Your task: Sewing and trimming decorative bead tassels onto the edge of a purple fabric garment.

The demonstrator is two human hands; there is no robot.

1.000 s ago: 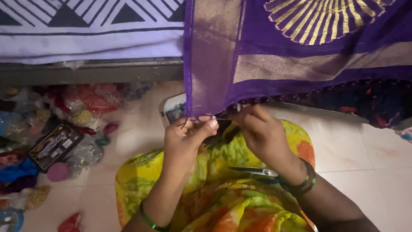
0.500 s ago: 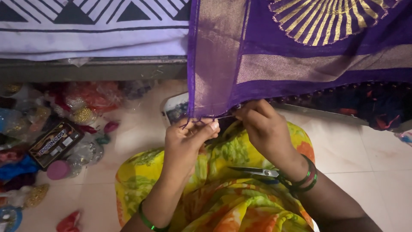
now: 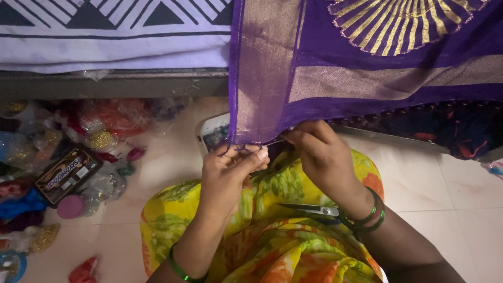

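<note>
The left hand point(image 3: 230, 170) pinches the lower hem of the purple cloth point(image 3: 367, 63), thumb and forefinger closed on the corner where the gold border strip ends. The right hand point(image 3: 322, 154) is clenched on the same hem just to the right of that pinch; its fingertips curl under the fabric edge and are hidden, so what they hold besides the cloth cannot be told. Any thread or needle between the two grips is too fine to make out.

The cloth hangs down from above the grip and is cut off by the top and right edges of the view; a gold fan motif point(image 3: 403, 21) sits well above and right of the hands. Behind the hem, directly above the left hand, a pale container point(image 3: 212, 133) is largely covered by the fabric and its contents are unclear.

Below the grip, the lap is covered by a yellow floral garment point(image 3: 272, 236). A pair of scissors point(image 3: 312, 209) lies on it, just below the right wrist, the handle end partly hidden by green bangles point(image 3: 369, 217). A single green bangle point(image 3: 178, 267) rings the left forearm.

Well to the left of the grip, a clutter of bags and trimmings point(image 3: 68, 157) lies on the tiled floor point(image 3: 461, 209), with a dark flat box point(image 3: 67, 174) among it; most items there are indistinct. A white patterned sheet point(image 3: 105, 31) lies above and left.
</note>
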